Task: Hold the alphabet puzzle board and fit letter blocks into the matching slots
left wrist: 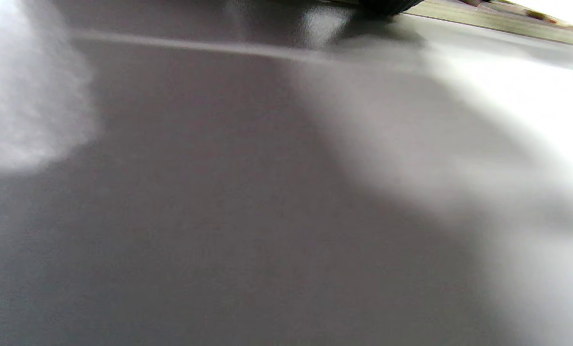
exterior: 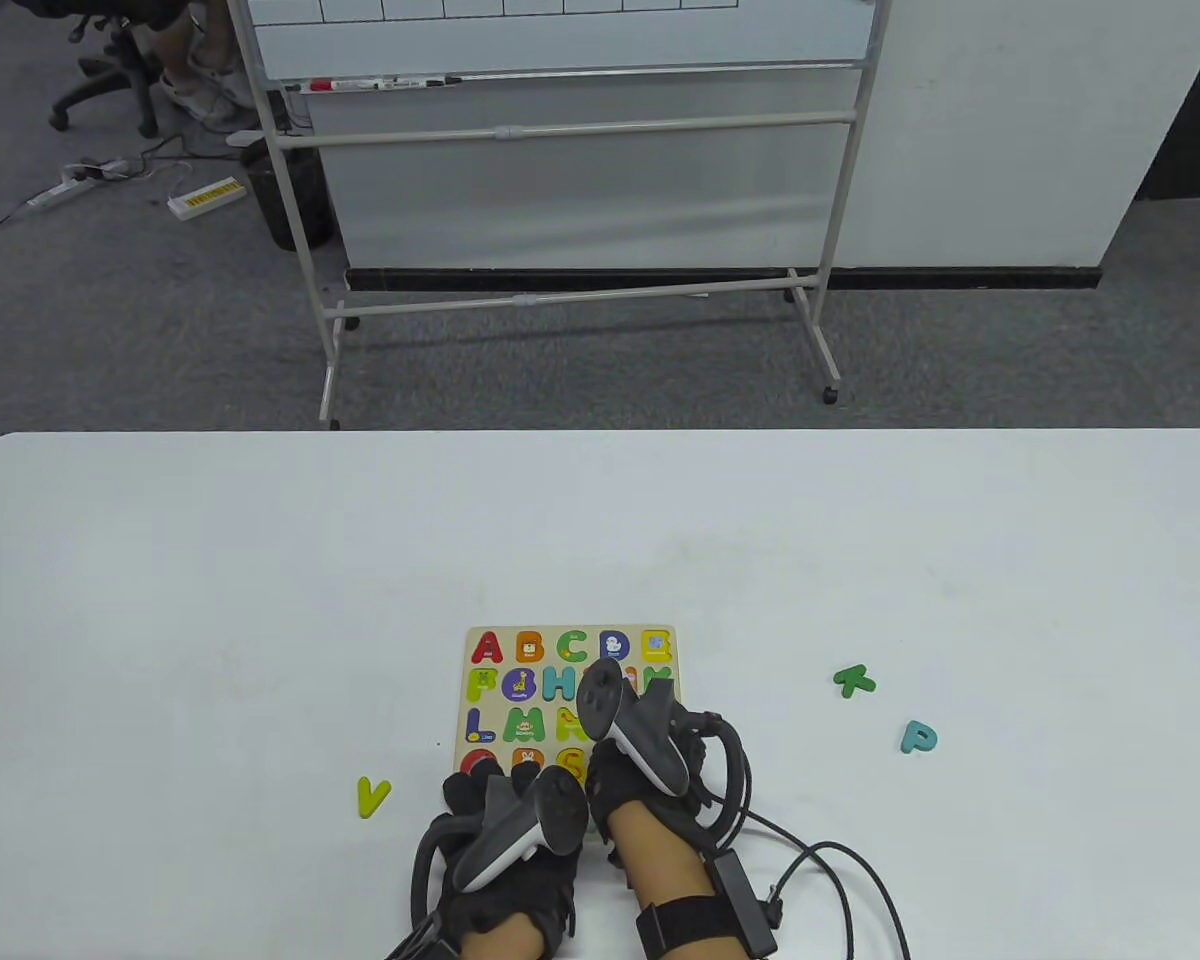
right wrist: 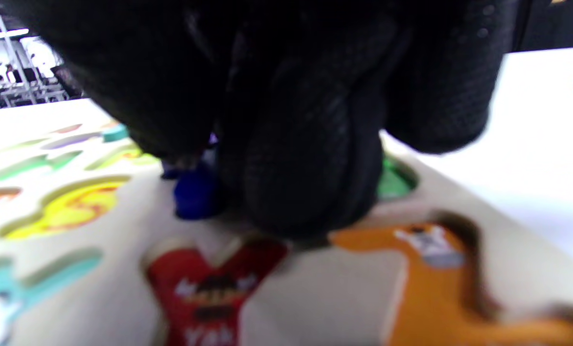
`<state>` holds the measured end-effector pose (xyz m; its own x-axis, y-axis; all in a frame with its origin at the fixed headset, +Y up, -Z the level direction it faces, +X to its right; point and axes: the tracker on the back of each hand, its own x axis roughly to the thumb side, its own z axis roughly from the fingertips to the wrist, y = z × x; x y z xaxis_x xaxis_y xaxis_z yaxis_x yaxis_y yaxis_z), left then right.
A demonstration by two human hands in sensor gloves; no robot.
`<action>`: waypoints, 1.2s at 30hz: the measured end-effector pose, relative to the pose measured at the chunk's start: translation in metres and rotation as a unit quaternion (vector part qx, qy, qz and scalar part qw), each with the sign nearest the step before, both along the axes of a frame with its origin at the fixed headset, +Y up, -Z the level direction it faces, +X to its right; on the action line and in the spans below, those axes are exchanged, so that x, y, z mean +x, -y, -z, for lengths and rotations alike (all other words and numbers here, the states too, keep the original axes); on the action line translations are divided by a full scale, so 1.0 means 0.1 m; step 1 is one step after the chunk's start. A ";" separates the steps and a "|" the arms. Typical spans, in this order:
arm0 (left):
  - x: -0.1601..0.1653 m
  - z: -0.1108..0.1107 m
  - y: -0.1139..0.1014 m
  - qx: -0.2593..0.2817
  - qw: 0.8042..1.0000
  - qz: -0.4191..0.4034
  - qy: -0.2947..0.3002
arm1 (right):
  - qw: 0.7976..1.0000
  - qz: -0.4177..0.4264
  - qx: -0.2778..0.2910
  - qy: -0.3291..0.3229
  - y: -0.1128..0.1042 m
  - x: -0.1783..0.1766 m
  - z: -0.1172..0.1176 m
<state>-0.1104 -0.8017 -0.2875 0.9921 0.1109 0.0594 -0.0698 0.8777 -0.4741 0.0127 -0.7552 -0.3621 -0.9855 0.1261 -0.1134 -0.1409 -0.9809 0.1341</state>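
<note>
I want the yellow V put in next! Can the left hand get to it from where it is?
Probably yes. The yellow V lies alone on the table, just left of the left hand, which sits at the puzzle board's near edge. Only bare tabletop shows between them.

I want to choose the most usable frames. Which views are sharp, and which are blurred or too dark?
Table view: sharp, evenly lit; puzzle board and loose letters readable. Left wrist view: almost wholly blurred grey table, glare at right, only the board's edge visible. Right wrist view: dark gloved fingers fill the top, board pictures soft.
</note>
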 end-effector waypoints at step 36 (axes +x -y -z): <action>0.01 0.00 -0.01 -0.001 1.000 0.002 0.000 | 0.991 0.017 0.084 0.100 -0.90 1.70 -0.26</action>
<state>-0.1095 -0.8010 -0.2879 0.9926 0.1063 0.0595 -0.0653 0.8766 -0.4768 0.1828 -0.6656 -0.3357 -0.9400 0.1929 -0.2813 -0.1821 -0.9812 -0.0645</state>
